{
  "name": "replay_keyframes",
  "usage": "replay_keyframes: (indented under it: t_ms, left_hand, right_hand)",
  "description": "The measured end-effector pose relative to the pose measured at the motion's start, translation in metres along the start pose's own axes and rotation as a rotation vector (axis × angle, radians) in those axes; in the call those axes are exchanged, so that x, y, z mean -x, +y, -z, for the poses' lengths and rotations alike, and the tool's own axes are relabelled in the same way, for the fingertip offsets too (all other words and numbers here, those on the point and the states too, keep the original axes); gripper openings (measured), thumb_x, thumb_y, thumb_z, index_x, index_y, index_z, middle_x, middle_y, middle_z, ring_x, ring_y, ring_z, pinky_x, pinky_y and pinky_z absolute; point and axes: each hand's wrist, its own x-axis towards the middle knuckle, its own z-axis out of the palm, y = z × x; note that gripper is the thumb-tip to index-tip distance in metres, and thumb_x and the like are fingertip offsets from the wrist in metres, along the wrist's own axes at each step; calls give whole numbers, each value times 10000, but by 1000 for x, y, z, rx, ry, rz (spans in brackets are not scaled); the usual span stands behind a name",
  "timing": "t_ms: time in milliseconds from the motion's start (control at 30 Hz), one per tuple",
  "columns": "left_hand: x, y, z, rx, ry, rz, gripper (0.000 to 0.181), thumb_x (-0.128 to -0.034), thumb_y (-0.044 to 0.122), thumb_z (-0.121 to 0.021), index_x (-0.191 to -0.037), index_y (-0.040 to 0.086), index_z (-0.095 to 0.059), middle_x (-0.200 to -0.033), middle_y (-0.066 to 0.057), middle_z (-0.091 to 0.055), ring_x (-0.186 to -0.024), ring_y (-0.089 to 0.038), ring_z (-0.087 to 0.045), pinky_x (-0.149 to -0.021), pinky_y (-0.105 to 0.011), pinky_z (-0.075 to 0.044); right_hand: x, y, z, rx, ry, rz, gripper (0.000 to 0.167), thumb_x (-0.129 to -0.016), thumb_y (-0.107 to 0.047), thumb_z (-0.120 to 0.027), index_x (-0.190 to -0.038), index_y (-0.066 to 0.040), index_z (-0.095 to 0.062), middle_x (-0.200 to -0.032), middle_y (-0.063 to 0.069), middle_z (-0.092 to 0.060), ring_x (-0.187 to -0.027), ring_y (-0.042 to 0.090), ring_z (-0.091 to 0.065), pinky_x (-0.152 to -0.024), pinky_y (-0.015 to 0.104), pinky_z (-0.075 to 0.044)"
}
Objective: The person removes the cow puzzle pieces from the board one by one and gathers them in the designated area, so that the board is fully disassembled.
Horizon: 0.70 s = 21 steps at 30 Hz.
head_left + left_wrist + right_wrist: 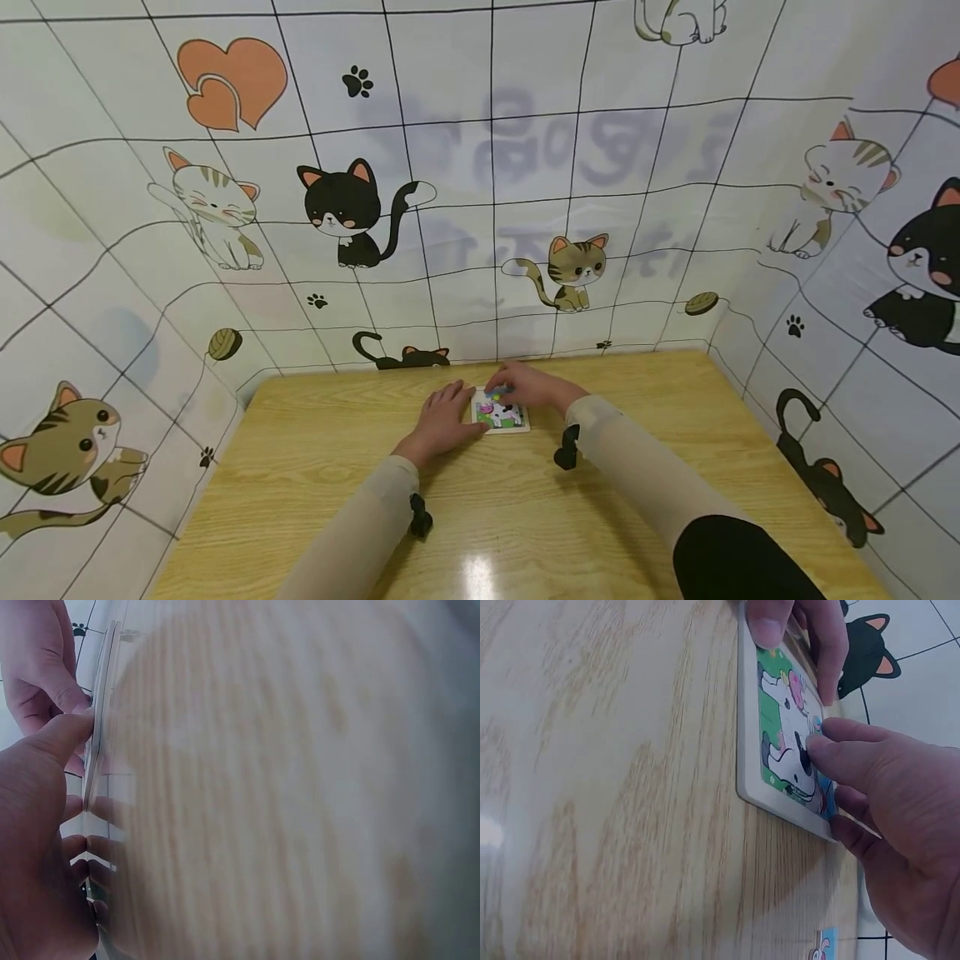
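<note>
A small picture puzzle [504, 417] with a cow on green, in a pale frame, lies near the table's back edge. My left hand [446, 422] rests at its left side. Its thumb [766, 628] presses on the frame, and the other fingers stretch toward the far side. My right hand [534, 387] reaches over the back of the puzzle. Thumb and forefinger pinch a blue puzzle piece [495, 391], mostly hidden by the fingers. In the right wrist view the right thumb [825, 750] lies over the cow picture.
A loose blue piece [823, 946] with a pink figure lies on the wooden table [315, 467], right of the puzzle. Cat-printed cloth walls [465, 183] enclose the back and both sides. A dark wrist device [567, 448] sits on each sleeve.
</note>
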Motion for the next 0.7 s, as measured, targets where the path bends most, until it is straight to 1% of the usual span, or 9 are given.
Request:
replay_keyframes:
  t_ms: [200, 367, 500, 633, 700]
  left_hand:
    - [1, -1, -1, 16, 6, 9, 847, -909, 635, -640, -1579, 178, -394, -1661, -118, -249, -1519, -366, -205, -1192, -626, -129]
    - [1, -1, -1, -4, -3, 16, 857, -910, 655, -626, -1587, 190, -378, -1667, -111, -236, -1525, -357, -192, -1199, -615, -118]
    - [2, 1, 0, -1, 1, 10, 833, -922, 614, -642, -1580, 171, -388, -1659, -131, -250, -1519, -375, -205, -1193, -624, -130]
    - [5, 5, 6, 1, -6, 6, 814, -929, 580, -656, -1573, 152, -400, -1652, -141, -265, -1513, -379, -222, -1187, -631, -151]
    - [5, 6, 7, 4, -3, 3, 810, -929, 571, -662, -1568, 143, -407, -1648, -147, -271, -1510, -382, -229, -1185, -634, -157]
  right_hand:
    - [0, 2, -1, -17, 1, 9, 319, -984, -117, -686, -1303, -114, -696, -1164, 153, -531, -1056, 305, -557, -921, 440, -478]
    - [0, 6, -4, -39, 4, 3, 314, -987, -137, -686, -1301, -139, -702, -1180, 138, -523, -1053, 270, -549, -914, 423, -481]
    - [0, 7, -4, -57, 9, 0, 314, -985, -132, -689, -1298, -140, -704, -1190, 136, -525, -1063, 274, -548, -920, 427, -479]
    - [0, 4, -2, -67, -6, -13, 314, -986, -124, -686, -1298, -151, -697, -1218, 136, -518, -1107, 291, -560, -958, 446, -481]
    - [0, 2, -1, -81, -15, -26, 308, -985, -121, -685, -1290, -163, -693, -1252, 134, -504, -1145, 302, -571, -984, 460, -481]
